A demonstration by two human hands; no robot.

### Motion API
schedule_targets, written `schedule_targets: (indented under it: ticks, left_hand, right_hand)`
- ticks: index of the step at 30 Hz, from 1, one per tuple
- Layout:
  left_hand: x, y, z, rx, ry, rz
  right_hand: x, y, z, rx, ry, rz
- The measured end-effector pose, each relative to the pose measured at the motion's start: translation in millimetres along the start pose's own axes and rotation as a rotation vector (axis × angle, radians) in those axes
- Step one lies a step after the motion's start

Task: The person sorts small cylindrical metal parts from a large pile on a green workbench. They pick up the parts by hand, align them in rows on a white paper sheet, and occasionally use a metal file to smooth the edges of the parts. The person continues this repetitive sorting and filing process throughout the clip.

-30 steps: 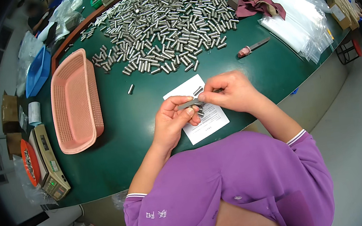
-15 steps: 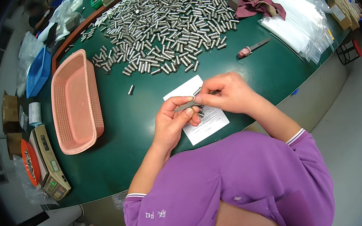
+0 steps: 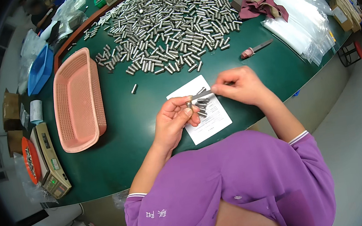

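My left hand (image 3: pixel 174 122) pinches a small metal cylinder (image 3: pixel 189 105) upright between thumb and fingers. My right hand (image 3: pixel 240 86) grips a thin metal tool (image 3: pixel 200 95) whose tip reaches the cylinder's top. Both hands hover over a white paper sheet (image 3: pixel 211 123) on the green table (image 3: pixel 138 131). A few more small cylinders (image 3: pixel 202 107) lie on the sheet under the tool. A large heap of the same metal cylinders (image 3: pixel 170 20) is spread across the far side of the table.
An empty pink mesh basket (image 3: pixel 77 100) lies at the left. A single loose cylinder (image 3: pixel 134 89) sits beside it. A red-handled knife (image 3: pixel 256 49), clear plastic bags (image 3: pixel 300 23) and maroon cloth (image 3: pixel 258 3) lie at the right. A weighing scale (image 3: pixel 50 161) and blue tray (image 3: pixel 40 71) stand far left.
Both hands stay over the paper; the right hand with the tool has shifted only slightly at the cylinder. Nothing else has moved.
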State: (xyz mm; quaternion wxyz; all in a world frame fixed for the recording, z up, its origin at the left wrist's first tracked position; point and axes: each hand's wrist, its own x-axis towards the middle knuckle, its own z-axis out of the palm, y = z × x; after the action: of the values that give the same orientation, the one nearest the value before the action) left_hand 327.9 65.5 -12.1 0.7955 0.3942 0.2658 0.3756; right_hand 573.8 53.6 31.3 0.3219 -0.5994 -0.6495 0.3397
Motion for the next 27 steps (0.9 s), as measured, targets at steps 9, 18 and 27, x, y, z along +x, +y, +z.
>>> schedule_targets:
  ticks: [9, 18, 27]
  left_hand:
    - [1, 1, 4, 0.050, -0.008, -0.030]
    - [-1, 2, 1, -0.016, 0.004, -0.056]
    - [2, 2, 5, 0.016, -0.014, 0.006]
  right_hand:
    - [-6, -16, 9, -0.022, -0.013, -0.049]
    - [-9, 5, -6, 0.000, 0.036, 0.017]
    - [-8, -8, 4, -0.043, 0.007, -0.043]
